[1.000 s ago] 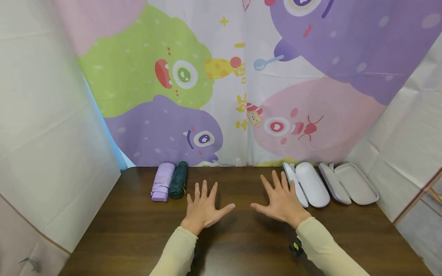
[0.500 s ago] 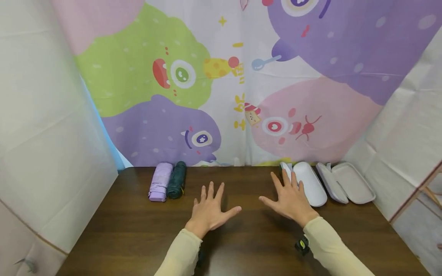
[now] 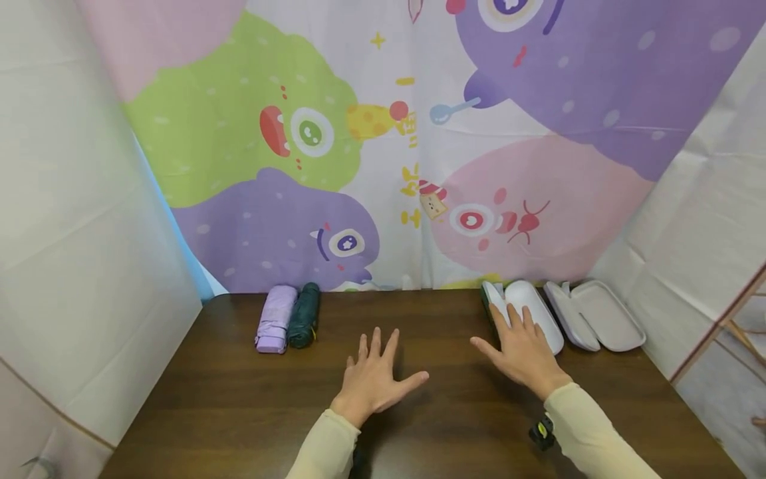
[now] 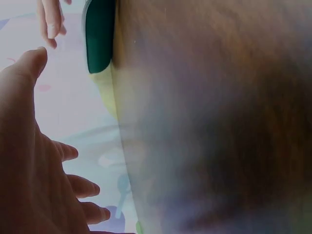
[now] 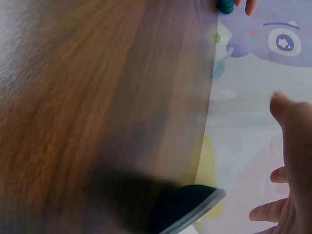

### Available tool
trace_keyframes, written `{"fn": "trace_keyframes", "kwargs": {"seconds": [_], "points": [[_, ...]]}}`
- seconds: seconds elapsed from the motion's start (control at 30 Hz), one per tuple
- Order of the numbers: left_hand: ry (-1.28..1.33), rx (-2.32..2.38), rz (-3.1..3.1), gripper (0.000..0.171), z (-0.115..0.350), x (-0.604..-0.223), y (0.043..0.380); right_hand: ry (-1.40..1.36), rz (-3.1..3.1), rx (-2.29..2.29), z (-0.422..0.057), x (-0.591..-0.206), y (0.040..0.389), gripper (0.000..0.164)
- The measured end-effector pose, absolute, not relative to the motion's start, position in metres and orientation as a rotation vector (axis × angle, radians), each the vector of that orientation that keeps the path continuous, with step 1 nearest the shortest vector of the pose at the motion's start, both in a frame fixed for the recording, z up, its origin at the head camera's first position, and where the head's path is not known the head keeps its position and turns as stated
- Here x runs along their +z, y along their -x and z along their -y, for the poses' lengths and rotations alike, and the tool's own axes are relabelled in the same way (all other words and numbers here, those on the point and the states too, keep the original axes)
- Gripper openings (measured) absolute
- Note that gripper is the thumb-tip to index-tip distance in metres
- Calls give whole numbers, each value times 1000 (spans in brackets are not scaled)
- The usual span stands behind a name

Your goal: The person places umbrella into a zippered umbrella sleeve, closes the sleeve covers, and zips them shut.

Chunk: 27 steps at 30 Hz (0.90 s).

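While left wrist shows a green case (image 4: pixel 100 36), head view shows white lining (image 3: pixel 542 311).

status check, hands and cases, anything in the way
Left hand and right hand empty. White-lined case and grey-lined case lying open, ungripped. Right hand partly hides white-lined case in head view.

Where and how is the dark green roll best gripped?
Likely across the middle of the dark green roll, from above and the right: it is slim and lies lengthwise front to back, with the lilac roll close along its left side.
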<state>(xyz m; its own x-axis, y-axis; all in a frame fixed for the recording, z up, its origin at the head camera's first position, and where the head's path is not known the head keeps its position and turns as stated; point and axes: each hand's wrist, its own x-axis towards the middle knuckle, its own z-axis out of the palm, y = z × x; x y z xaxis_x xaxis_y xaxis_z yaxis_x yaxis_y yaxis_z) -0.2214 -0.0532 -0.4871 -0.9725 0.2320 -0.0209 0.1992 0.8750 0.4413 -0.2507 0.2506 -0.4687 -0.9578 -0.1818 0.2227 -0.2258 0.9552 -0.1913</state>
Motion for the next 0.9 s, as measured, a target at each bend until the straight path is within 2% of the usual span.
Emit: {"fn": "trace_keyframes", "kwargs": {"seconds": [0.4,0.6,0.9], "points": [[-495,635,-2961,111,28,-489,204,-332,2862,192,-278,-464,247,70],[-554,578,-2973,109,18,-481,202,-389,2769,132,-292,-458,250,77],[-662,500,-3012,108,2,-467,203,-322,2761,338,-311,-449,270,81]]}}
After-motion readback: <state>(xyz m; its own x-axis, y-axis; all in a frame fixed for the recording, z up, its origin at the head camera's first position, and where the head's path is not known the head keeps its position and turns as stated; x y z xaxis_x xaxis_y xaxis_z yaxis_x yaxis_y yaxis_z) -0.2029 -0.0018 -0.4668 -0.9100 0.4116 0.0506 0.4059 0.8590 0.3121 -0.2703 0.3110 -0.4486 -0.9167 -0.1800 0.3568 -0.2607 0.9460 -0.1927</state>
